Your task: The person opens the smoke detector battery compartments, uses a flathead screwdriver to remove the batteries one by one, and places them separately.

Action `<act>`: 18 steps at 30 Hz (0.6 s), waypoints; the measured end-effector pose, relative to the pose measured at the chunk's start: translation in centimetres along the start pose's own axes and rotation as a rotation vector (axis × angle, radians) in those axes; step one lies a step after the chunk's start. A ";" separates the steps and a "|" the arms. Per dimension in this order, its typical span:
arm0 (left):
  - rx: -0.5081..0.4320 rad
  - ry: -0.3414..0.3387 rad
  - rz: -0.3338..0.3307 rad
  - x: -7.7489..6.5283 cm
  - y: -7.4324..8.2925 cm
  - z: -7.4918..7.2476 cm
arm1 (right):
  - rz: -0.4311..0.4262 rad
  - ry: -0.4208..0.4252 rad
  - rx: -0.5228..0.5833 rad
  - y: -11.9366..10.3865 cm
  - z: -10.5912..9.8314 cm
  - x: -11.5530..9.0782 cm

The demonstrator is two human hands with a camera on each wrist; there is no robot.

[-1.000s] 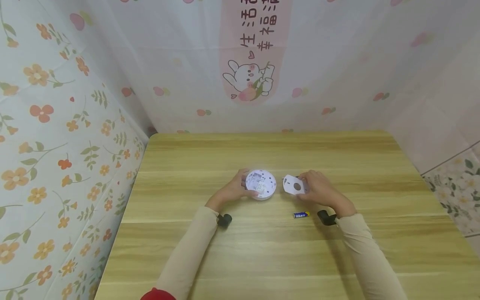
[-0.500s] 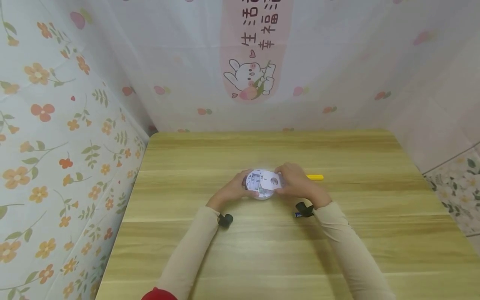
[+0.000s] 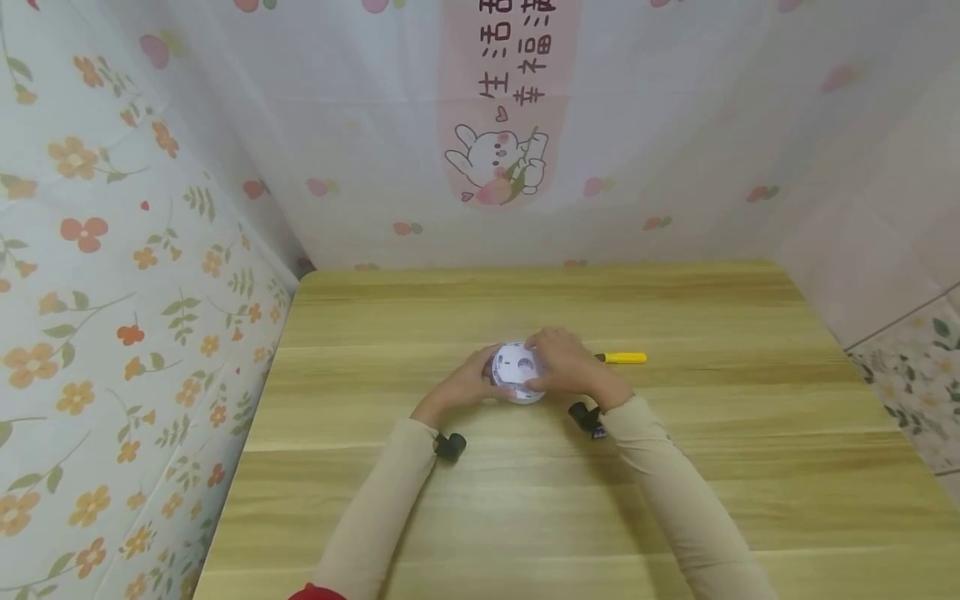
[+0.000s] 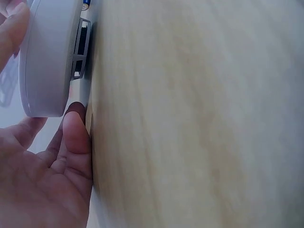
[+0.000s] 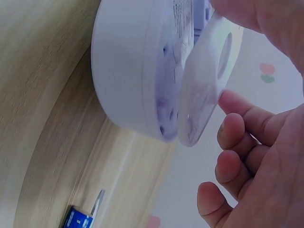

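A round white smoke detector (image 3: pixel 527 398) is held just over the table, its labelled back upward. My left hand (image 3: pixel 467 382) grips its left rim, thumb on the near side. The left wrist view shows the detector's body (image 4: pixel 50 61) on edge, with the vented face close to the wood. My right hand (image 3: pixel 567 367) pinches a white mounting plate (image 3: pixel 510 364) with a round hole, over the detector's back. In the right wrist view the plate (image 5: pixel 202 78) is tilted against the detector (image 5: pixel 121 61), with a gap at one end; whether they touch is unclear.
On the wooden table (image 3: pixel 420 517), a screwdriver with a yellow handle (image 3: pixel 626 358) lies right of my right hand. A blue battery (image 3: pixel 597 432) lies partly hidden under the right wrist camera (image 3: pixel 583 416). Patterned cloth (image 3: pixel 345 167) hangs behind and to the left.
My right hand has moved left, bringing the mounting plate from beside the detector to over its back. The yellow screwdriver has come into sight; the battery is now mostly covered. The left hand stays.
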State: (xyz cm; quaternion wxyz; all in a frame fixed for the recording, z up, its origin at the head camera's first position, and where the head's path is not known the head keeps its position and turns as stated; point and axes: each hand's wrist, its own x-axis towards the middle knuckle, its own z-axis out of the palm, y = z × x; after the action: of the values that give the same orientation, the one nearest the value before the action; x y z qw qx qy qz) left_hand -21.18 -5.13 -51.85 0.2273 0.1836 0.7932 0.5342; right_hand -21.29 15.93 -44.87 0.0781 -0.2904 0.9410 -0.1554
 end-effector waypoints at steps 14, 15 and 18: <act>-0.014 -0.008 -0.018 -0.3 0.3 0.0 | 0.052 -0.087 -0.007 0.0 0.6 0.4; -0.011 -0.009 -0.015 -0.2 0.3 0.0 | 0.046 -0.081 -0.004 0.0 0.6 0.4; -0.003 -0.008 -0.011 -0.1 0.1 -0.1 | 0.030 -0.070 0.002 0.0 0.6 0.5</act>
State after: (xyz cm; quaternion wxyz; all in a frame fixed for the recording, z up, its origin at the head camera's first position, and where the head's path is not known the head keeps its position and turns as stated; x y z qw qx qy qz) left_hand -21.13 -5.26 -51.67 0.2337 0.1810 0.7924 0.5336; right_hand -21.57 15.49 -45.46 0.1134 -0.2815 0.9418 -0.1447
